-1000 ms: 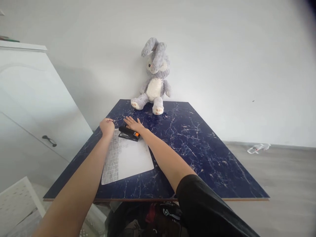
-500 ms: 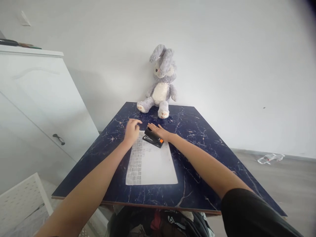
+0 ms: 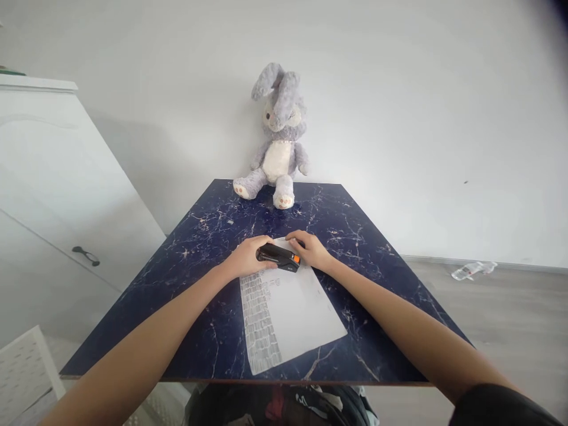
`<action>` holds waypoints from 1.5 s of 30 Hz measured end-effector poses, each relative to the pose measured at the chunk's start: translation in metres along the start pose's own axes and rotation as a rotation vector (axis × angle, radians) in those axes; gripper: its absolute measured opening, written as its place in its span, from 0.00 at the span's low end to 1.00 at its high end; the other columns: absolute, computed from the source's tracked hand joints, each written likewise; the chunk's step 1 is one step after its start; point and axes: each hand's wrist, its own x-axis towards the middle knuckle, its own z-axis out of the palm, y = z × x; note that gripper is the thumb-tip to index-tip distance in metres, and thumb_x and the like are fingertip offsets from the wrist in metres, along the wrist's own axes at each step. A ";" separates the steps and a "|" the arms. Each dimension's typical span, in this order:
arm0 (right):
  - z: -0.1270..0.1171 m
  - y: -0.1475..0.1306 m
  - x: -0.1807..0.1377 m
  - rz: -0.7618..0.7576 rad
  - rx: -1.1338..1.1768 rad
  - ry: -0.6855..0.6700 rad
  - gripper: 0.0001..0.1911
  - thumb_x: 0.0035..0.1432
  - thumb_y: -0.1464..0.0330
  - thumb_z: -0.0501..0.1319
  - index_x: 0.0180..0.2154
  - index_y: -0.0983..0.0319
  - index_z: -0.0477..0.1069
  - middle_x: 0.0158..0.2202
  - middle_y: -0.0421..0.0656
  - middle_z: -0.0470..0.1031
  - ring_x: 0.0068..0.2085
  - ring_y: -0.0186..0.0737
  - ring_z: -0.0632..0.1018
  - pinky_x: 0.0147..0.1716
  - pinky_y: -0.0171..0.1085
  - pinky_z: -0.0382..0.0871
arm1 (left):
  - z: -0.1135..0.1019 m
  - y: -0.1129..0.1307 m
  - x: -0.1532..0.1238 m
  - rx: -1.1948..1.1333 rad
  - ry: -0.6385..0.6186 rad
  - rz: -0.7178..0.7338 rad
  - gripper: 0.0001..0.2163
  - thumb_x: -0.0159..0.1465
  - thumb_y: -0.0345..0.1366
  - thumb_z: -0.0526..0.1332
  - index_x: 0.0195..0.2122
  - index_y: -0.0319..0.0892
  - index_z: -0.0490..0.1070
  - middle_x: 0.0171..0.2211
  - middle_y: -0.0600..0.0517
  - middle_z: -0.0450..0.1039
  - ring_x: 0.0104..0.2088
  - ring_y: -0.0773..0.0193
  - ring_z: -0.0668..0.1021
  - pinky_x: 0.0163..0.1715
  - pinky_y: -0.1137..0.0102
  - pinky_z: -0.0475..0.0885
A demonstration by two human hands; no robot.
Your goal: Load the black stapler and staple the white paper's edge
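My left hand (image 3: 248, 255) is wrapped round the left end of a black stapler (image 3: 278, 257) with an orange patch near its right end. The stapler is over the upper part of a sheet of paper (image 3: 302, 319), which lies tilted on the dark blue marbled table (image 3: 186, 331). The paper bears a drawn grey brick pattern down its left side. At the paper's upper right edge, close by the stapler, my right hand (image 3: 313, 249) grips with curled fingers, thumb over the sheet. Part of the paper's top edge is hidden by both hands.
A grey plush rabbit (image 3: 279, 148) sits at the table's far edge against the wall. To the left stands a white cabinet (image 3: 53, 177) with a dark handle. A crumpled clear plastic thing (image 3: 473, 270) lies on the floor at the right.
My left hand has come in from the left and taken hold of the stapler. My right hand has moved off the stapler's top to the paper's edge. The paper has turned.
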 end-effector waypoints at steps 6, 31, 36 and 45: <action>-0.015 -0.030 -0.030 0.136 0.324 -0.181 0.16 0.70 0.63 0.54 0.49 0.62 0.76 0.44 0.45 0.79 0.44 0.43 0.77 0.45 0.40 0.70 | 0.004 0.000 0.003 -0.035 0.060 -0.081 0.13 0.65 0.47 0.68 0.41 0.43 0.74 0.37 0.52 0.77 0.37 0.60 0.78 0.38 0.68 0.70; -0.015 -0.042 -0.048 0.254 0.178 -0.005 0.10 0.65 0.62 0.65 0.47 0.56 0.77 0.38 0.44 0.77 0.38 0.46 0.77 0.37 0.43 0.73 | 0.001 -0.025 0.006 -0.070 -0.157 -0.144 0.37 0.51 0.49 0.78 0.61 0.52 0.69 0.61 0.45 0.72 0.63 0.43 0.72 0.65 0.48 0.64; -0.018 -0.034 -0.046 0.287 0.313 -0.057 0.14 0.69 0.62 0.61 0.53 0.55 0.76 0.47 0.46 0.79 0.46 0.47 0.79 0.45 0.44 0.76 | -0.007 -0.018 0.004 -0.188 -0.257 -0.211 0.28 0.57 0.43 0.75 0.58 0.52 0.71 0.55 0.48 0.76 0.55 0.47 0.78 0.56 0.56 0.72; -0.033 -0.027 -0.030 0.249 0.512 -0.240 0.15 0.71 0.64 0.57 0.54 0.57 0.76 0.49 0.45 0.79 0.48 0.45 0.79 0.50 0.45 0.75 | -0.002 -0.025 0.001 -0.095 -0.206 -0.191 0.13 0.64 0.43 0.68 0.50 0.51 0.74 0.48 0.52 0.80 0.47 0.53 0.81 0.49 0.61 0.74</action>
